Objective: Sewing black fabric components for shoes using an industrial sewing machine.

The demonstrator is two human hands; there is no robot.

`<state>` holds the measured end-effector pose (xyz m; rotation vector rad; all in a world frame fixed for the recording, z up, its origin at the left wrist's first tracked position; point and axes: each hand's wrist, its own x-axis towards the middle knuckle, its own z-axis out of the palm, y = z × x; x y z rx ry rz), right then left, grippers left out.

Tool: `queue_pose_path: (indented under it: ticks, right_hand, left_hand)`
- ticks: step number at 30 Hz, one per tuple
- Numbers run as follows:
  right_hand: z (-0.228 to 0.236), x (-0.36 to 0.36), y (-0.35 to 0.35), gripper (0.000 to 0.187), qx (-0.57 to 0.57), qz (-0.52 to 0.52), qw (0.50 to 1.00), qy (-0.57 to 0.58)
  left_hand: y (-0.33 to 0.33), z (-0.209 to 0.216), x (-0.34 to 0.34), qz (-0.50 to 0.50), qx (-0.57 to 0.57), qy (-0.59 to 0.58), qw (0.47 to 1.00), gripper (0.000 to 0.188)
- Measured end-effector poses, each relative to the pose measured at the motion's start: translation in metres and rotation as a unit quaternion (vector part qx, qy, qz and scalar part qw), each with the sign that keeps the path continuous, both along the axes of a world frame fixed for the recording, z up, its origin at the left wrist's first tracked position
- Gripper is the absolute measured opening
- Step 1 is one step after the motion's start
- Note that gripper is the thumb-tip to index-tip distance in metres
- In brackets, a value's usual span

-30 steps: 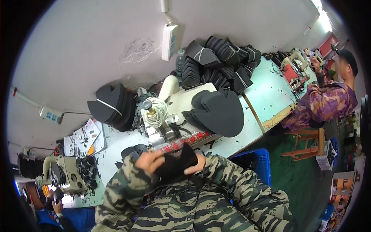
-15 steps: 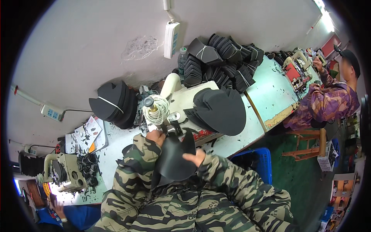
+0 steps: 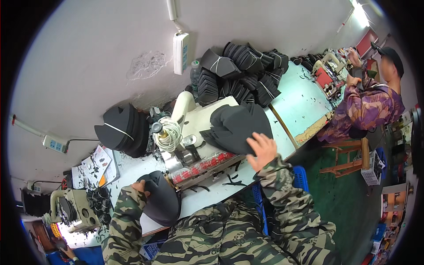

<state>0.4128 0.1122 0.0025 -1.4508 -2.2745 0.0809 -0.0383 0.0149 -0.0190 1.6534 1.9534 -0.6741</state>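
Observation:
My left hand (image 3: 140,187) pinches the upper left edge of black rounded sheet pieces (image 3: 161,201), which lie at the table's front edge, left of a cream bench machine (image 3: 201,128). Further right, my right hand (image 3: 263,150) has its fingers spread and holds nothing. It is over the near right edge of a pile of similar black sheet pieces (image 3: 238,128) on top of the machine. Whether its fingertips touch the pile I cannot tell. A coil of white cord (image 3: 168,134) hangs on the machine's left end, by a metal roller part.
Tied black bundles (image 3: 243,70) are heaped at the back, beside a bottle (image 3: 195,75). Another tied stack (image 3: 123,130) stands back left, near papers (image 3: 92,168). A blue basket (image 3: 301,177) is below the table on the right. A co-worker (image 3: 366,101) works at another machine far right.
The black piece between both hands at the machine's front has gone left with my left hand. My right hand has let go and moved right, up to the pile.

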Motion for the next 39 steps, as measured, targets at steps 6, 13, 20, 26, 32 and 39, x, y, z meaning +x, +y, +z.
queue_pose_path:
  ticks: [6, 13, 20, 26, 32, 39]
  right_hand:
    - [0.014, -0.068, -0.027, 0.043, 0.010, 0.130, 0.979, 0.158]
    - [0.001, -0.103, -0.055, 0.042, -0.217, 0.207, 0.908, 0.293]
    - [-0.078, -0.084, -0.055, 0.059, -0.625, 0.296, 0.622, 0.366]
    - [-0.040, -0.128, -0.046, 0.028, -0.539, 0.044, 0.734, 0.412]
    - [-0.036, -0.128, -0.037, 0.028, -0.570, -0.005, 0.712, 0.410]
    - [-0.001, -0.116, -0.078, 0.045, -0.777, 0.024, 0.470, 0.419]
  left_hand:
    - [-0.024, -0.027, 0.006, -0.008, 0.158, 0.053, 0.986, 0.038]
    - [-0.024, -0.002, 0.021, 0.009, 0.209, 0.045, 0.977, 0.026]
    - [0.016, 0.068, 0.106, -0.040, 0.125, -0.463, 0.877, 0.020]
    - [0.031, 0.014, 0.095, 0.127, 0.230, -0.300, 0.917, 0.027]
    - [0.067, -0.012, 0.100, 0.092, 0.238, -0.240, 0.936, 0.028]
    - [0.079, -0.017, 0.085, 0.047, 0.191, -0.401, 0.895, 0.023]
